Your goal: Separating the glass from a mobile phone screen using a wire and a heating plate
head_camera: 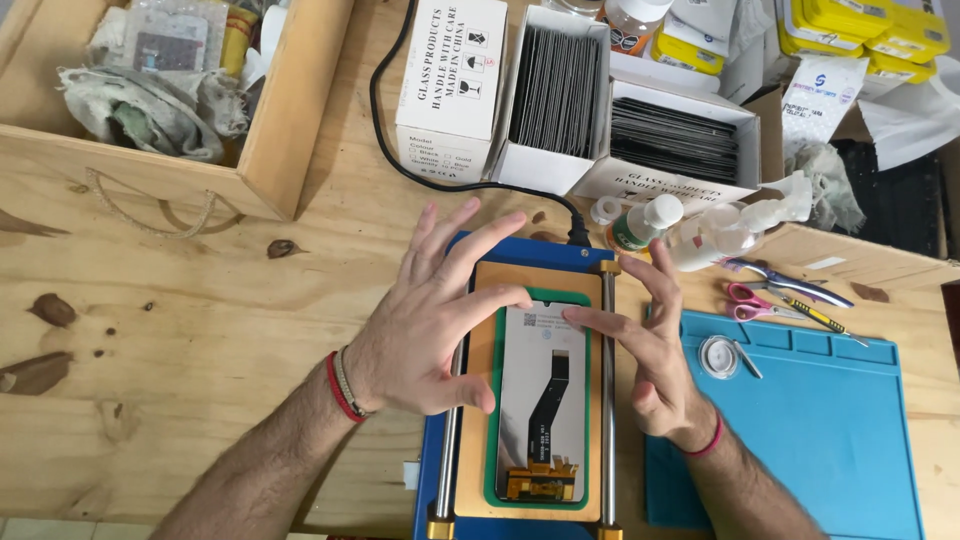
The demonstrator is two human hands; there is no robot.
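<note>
A phone screen panel (540,400) lies back-side up, with a black flex cable down its middle, inside a green frame (492,400) on a tan pad of a blue machine (430,480) with two metal rails. My left hand (430,320) spreads over the panel's upper left, its thumb tip pressing the top edge. My right hand (650,350) comes in from the right, with its forefinger tip touching the panel's top right corner. Neither hand holds anything.
A wooden crate (270,150) with rags stands at the back left. White boxes (555,95) of dark glass sheets sit behind the machine, with a black cable (400,160). Small bottles (640,222), scissors (745,298), a tape roll (718,355) and a blue mat (820,430) lie to the right.
</note>
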